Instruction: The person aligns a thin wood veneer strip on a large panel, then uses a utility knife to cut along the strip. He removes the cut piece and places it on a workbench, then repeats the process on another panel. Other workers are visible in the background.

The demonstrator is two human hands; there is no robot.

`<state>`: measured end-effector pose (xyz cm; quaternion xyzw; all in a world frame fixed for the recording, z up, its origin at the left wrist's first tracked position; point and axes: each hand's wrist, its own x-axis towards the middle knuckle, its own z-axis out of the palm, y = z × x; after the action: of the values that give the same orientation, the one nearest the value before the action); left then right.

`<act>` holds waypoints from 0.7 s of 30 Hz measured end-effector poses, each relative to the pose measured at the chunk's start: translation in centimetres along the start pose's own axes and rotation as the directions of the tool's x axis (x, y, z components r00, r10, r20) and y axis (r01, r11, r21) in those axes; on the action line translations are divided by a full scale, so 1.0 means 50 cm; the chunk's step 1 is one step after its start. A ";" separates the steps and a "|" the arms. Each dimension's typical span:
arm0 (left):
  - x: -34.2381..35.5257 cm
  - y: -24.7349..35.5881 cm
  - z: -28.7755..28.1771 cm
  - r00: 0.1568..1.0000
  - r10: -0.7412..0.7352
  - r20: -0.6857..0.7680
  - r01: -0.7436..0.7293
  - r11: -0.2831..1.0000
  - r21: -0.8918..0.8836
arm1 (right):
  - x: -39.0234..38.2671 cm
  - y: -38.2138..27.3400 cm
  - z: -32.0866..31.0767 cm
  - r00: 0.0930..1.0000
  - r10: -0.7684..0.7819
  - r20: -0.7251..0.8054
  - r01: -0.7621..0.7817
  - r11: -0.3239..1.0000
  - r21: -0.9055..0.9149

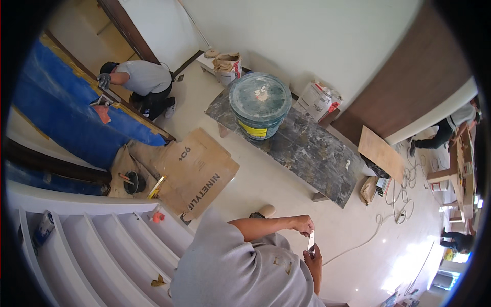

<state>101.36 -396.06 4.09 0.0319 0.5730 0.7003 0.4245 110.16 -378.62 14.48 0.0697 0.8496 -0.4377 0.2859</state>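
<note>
Both hands meet in front of my body, at the lower middle of the head view. My left hand (303,225) is closed, fingertips pinching the upper end of a small flat tool with a pale blade (311,239) and a darker lower part. Around that lower part, my right hand (314,260) is wrapped. The tool is too small to name its exact kind. Ahead of me stands a low bench (312,158) with a dark, smeared top. On it rests a lidded green bucket (260,102) with a yellow label.
A person (146,79) crouches by the blue sheeting (61,102). Flattened cardboard (197,169) and a black pail (134,182) lie left. Shelving (97,240) is close on my left. Paper sacks (316,101), a leaning board (380,153) and cables (404,204) stand or lie beyond the bench.
</note>
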 end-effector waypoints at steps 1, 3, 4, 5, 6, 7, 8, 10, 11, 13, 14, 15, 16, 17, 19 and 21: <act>-0.008 0.000 -0.015 1.000 -0.006 -0.003 0.006 1.000 -0.017 | 0.006 -0.015 0.002 0.999 0.031 0.031 -0.031 0.999 -0.022; -0.028 -0.001 -0.047 1.000 -0.006 -0.015 0.006 1.000 -0.022 | 0.042 -0.036 0.004 0.995 0.044 0.093 -0.039 0.998 -0.056; -0.036 -0.006 -0.068 1.000 0.003 -0.015 -0.003 0.999 -0.033 | 0.061 -0.048 0.009 0.991 0.040 0.130 -0.028 0.995 -0.097; -0.045 -0.012 -0.086 1.000 -0.001 -0.022 0.000 0.999 -0.045 | 0.078 -0.056 0.015 0.985 0.036 0.169 -0.013 0.990 -0.137; -0.055 -0.020 -0.103 0.998 -0.007 -0.067 0.000 0.996 -0.094 | 0.094 -0.060 0.022 0.982 0.041 0.183 -0.014 0.990 -0.144; -0.067 -0.024 -0.121 0.994 -0.012 -0.112 -0.004 0.990 -0.139 | 0.113 -0.065 0.033 0.978 0.009 0.207 0.022 0.989 -0.149; -0.082 -0.030 -0.137 0.989 -0.004 -0.146 -0.022 0.984 -0.178 | 0.128 -0.070 0.045 0.973 -0.022 0.232 0.059 0.986 -0.153; -0.109 -0.037 -0.168 0.980 -0.012 -0.198 -0.033 0.975 -0.222 | 0.151 -0.086 0.068 0.967 -0.058 0.247 0.104 0.979 -0.177; -0.119 -0.036 -0.180 0.972 -0.019 -0.235 -0.043 0.966 -0.255 | 0.160 -0.098 0.077 0.964 -0.092 0.248 0.143 0.970 -0.196; -0.122 -0.028 -0.193 0.972 -0.018 -0.233 -0.045 0.964 -0.262 | 0.164 -0.127 0.081 0.964 -0.072 0.257 0.121 0.976 -0.183; -0.116 -0.018 -0.197 0.976 -0.016 -0.219 -0.044 0.964 -0.264 | 0.162 -0.145 0.078 0.966 -0.048 0.254 0.093 0.981 -0.168; -0.108 -0.011 -0.200 0.982 -0.010 -0.187 -0.037 0.968 -0.247 | 0.160 -0.165 0.073 0.975 -0.043 0.220 0.079 0.984 -0.160; -0.093 -0.007 -0.198 0.986 0.007 -0.168 -0.043 0.976 -0.214 | 0.150 -0.185 0.065 0.979 0.026 0.204 0.009 0.986 -0.169; -0.074 0.000 -0.194 0.991 0.026 -0.131 -0.049 0.983 -0.174 | 0.141 -0.197 0.055 0.980 0.097 0.173 -0.068 0.984 -0.167; -0.055 0.002 -0.167 0.989 -0.019 -0.149 -0.003 0.989 -0.146 | 0.141 -0.155 0.040 0.985 -0.151 0.080 0.165 0.963 -0.211; -0.038 0.002 -0.138 0.977 -0.079 -0.199 0.015 0.952 -0.304 | 0.131 -0.136 0.012 0.991 0.067 0.112 -0.041 0.975 -0.218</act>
<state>98.87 -402.63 2.65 -0.1203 0.5016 0.7685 0.3786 102.48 -384.08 15.42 0.0355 0.8714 -0.3384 0.3534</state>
